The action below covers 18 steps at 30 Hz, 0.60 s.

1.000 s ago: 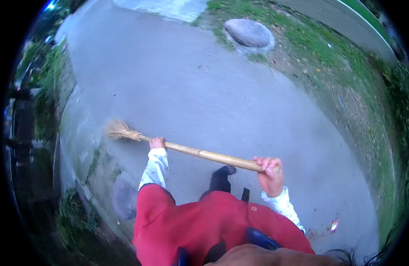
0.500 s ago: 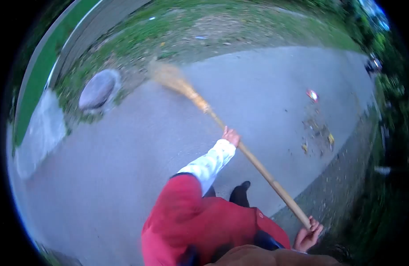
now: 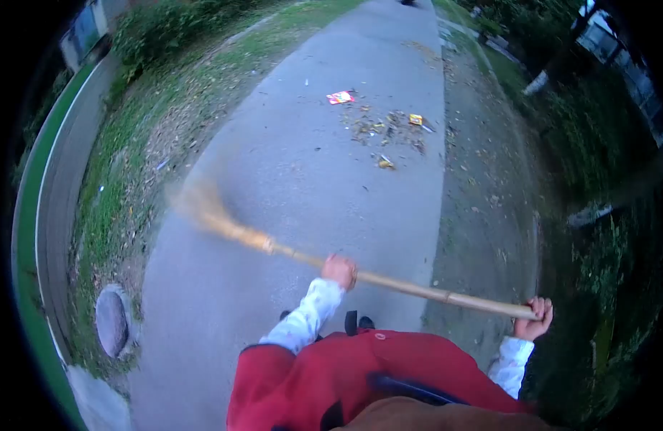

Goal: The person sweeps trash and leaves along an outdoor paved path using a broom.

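Observation:
A broom (image 3: 410, 287) with a long bamboo handle lies slantwise across my front, its bristles blurred at the left near the path's grassy edge. My left hand (image 3: 340, 271) is wrapped round the middle of the handle. At the handle's far right end, my right hand (image 3: 534, 320) is closed on it. Beyond the broom, dry leaves and litter (image 3: 389, 131) lie scattered on the paved path (image 3: 288, 165). Among them are a red and white wrapper (image 3: 340, 98), a yellow wrapper (image 3: 415, 119) and a yellowish scrap (image 3: 386, 164).
An oval stone (image 3: 112, 321) stands in the grass at the lower left. A low wall (image 3: 54, 208) with a green strip runs along the far left. Bare soil (image 3: 482, 194) borders the path on the right, with dark bushes and a tree trunk (image 3: 537, 82) beyond.
The view has turned to the right, bringing the litter ahead of me. The broom has swung round with both hands still on it, and its bristles remain at the left.

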### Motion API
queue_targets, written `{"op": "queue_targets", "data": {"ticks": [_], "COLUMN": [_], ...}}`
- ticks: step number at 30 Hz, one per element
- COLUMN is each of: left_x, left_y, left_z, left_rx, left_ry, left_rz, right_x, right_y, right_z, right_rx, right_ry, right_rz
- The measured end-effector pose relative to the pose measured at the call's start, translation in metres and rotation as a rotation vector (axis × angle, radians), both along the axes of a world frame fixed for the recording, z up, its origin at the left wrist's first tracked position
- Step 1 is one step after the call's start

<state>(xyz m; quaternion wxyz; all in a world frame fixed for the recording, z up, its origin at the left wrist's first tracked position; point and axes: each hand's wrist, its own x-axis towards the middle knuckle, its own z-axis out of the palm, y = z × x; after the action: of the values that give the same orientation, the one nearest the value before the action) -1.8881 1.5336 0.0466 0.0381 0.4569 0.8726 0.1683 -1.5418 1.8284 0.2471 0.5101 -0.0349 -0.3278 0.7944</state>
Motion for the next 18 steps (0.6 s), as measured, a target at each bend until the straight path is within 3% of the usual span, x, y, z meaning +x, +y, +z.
{"op": "queue_targets", "data": {"ticks": [5,7,8,13,18], "left_x": [0.161,0.207,0.237,0.370,0.487], "left_y": [-0.013,-0.025,-0.037,-0.083,-0.111], "left_z": [-0.009,0.027,0.009,-0.028,-0.049], "left_rx": [-0.210,-0.286,-0.247,-0.141,-0.050], "left_ry": [-0.313,-0.527,-0.477,-0.558,-0.729], "left_rz": [0.206,0.293,0.396,0.824,1.068], "right_x": [0.023,0.007,-0.003,-0.046,-0.037], "right_y": [0.103,0.118,0.123,0.087,0.001], "right_z": [0.005,0.005,-0.003,-0.005,-0.009], "right_rx": [-0.097,-0.032,0.008,0.002,0.004], "right_ry": [-0.207,-0.266,-0.264,-0.292,-0.241], "right_rz": [0.101,0.301,0.436,0.851,1.142]}}
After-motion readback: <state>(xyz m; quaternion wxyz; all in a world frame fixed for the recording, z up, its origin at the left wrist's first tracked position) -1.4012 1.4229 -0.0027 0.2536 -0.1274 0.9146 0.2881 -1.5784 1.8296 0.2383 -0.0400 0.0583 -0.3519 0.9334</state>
